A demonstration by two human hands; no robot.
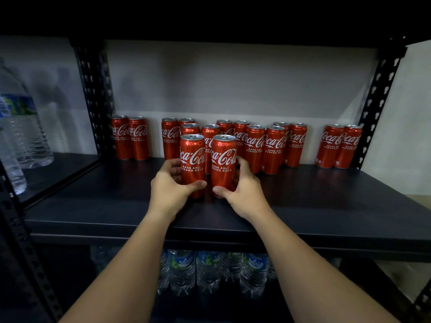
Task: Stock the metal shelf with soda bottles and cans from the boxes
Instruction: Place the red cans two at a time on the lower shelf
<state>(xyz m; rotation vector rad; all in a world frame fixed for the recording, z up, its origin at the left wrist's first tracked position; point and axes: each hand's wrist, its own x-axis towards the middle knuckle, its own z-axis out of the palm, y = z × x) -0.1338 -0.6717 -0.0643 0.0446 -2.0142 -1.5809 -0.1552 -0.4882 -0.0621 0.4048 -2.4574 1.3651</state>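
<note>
Nearest, below the shelf edge, stand clear plastic water bottles with blue-green labels (207, 271) on the lower level. Above them, on the dark board of the black metal shelf (326, 206), both forearms reach in. The left hand (172, 185) wraps its fingers and thumb round the left red cola can (192, 164); the right hand (242, 190) clamps the right red cola can (223, 165) the same way, low on the body. The two cans are upright, just beside each other, apparently standing on the board or a hair above it; I cannot tell which.

To place them well, I would slide both straight back, keeping them vertical and labels forward, until they sit just in front of the cluster of matching red cans (256, 143) without knocking it. Thumbs should let go last, since tall slim cans tip easily.

Farther back, a pair of red cans (129, 138) stands at the far left by the post, and another pair (338, 145) at the far right. On the neighbouring bay to the left sit large clear water bottles (21, 117).
</note>
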